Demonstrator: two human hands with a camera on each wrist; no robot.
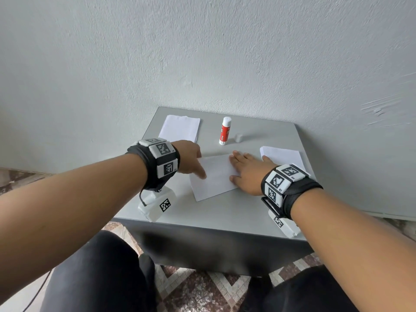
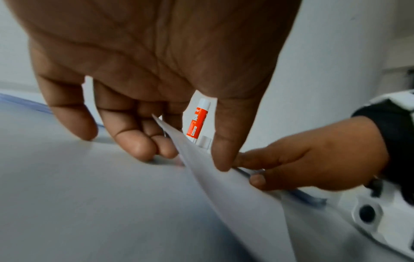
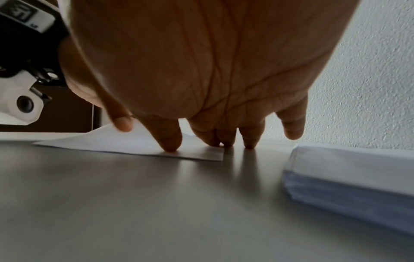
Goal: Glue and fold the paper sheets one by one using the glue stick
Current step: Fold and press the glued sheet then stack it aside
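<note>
A white paper sheet (image 1: 213, 176) lies mid-table, between my hands. My left hand (image 1: 191, 161) pinches its left edge, thumb (image 2: 221, 141) on top and fingers (image 2: 134, 141) underneath, so that this side of the sheet (image 2: 224, 195) stands lifted off the table. My right hand (image 1: 245, 170) lies flat with straight fingers (image 3: 170, 141) and presses the sheet's right edge (image 3: 197, 154) down. The red and white glue stick (image 1: 224, 131) stands upright behind the sheet, untouched. Its cap (image 1: 239, 137) lies just to its right.
The grey table (image 1: 202, 212) stands against a white wall. A stack of white sheets (image 1: 283, 156) sits by my right wrist, and another pile of white paper (image 1: 180, 128) lies at the back left. Patterned floor tiles and my knees show below the front edge.
</note>
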